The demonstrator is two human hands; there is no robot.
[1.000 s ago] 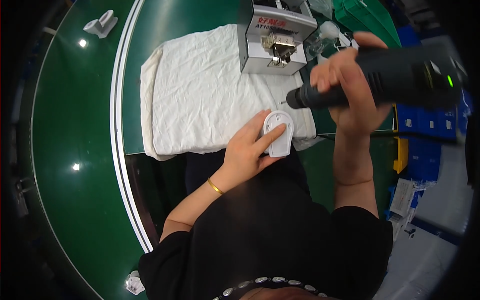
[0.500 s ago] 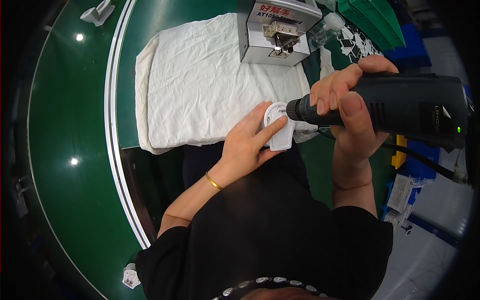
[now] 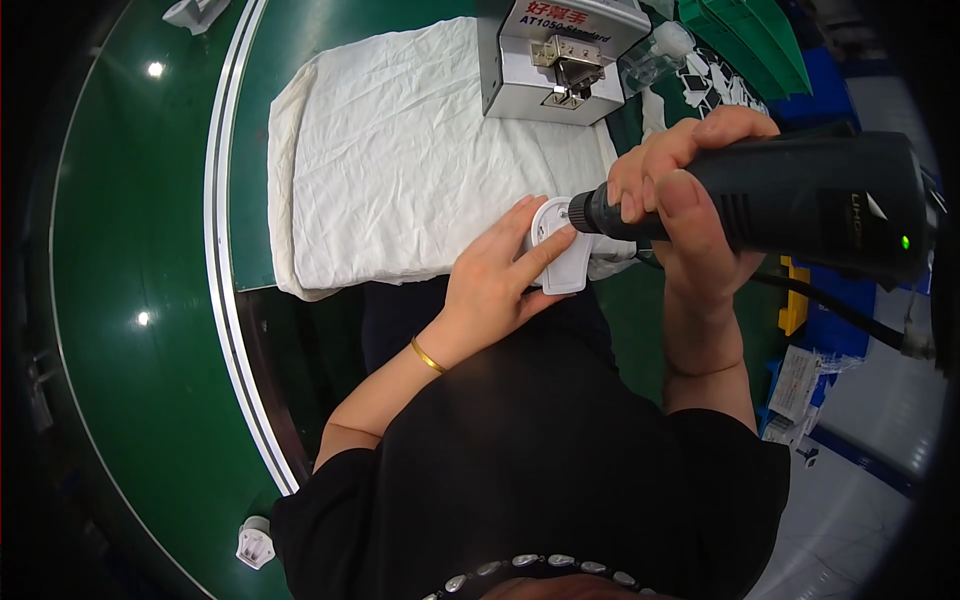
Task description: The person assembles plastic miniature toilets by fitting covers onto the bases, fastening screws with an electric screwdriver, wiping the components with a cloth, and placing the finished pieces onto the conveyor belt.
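Note:
My left hand (image 3: 497, 268) is closed around a white plastic housing (image 3: 567, 272), rounded at the far end and narrower at the near end. The thumb lies across its face. Wrapped round a black electric screwdriver (image 3: 800, 200), my right hand (image 3: 695, 190) holds the tool nearly level, its ribbed nose pointing left. The nose meets the rounded end of the housing, so the bit's tip and any screw beneath it are mostly hidden. A green light glows at the tool's rear. The housing rests at the near edge of a white cloth pad (image 3: 400, 160).
A grey screw-feeding machine (image 3: 560, 60) stands at the pad's far edge. Beyond it on the right are a green bin (image 3: 745, 40) and small black-and-white parts (image 3: 715, 85). White housings lie on the green surface at far left (image 3: 195, 12) and near left (image 3: 255, 543). A black cable (image 3: 840, 305) trails from the screwdriver.
The screwdriver's nose has moved slightly left and closer to the housing; less of the bit shows. The whole view has shifted a little. Both hands keep their grips.

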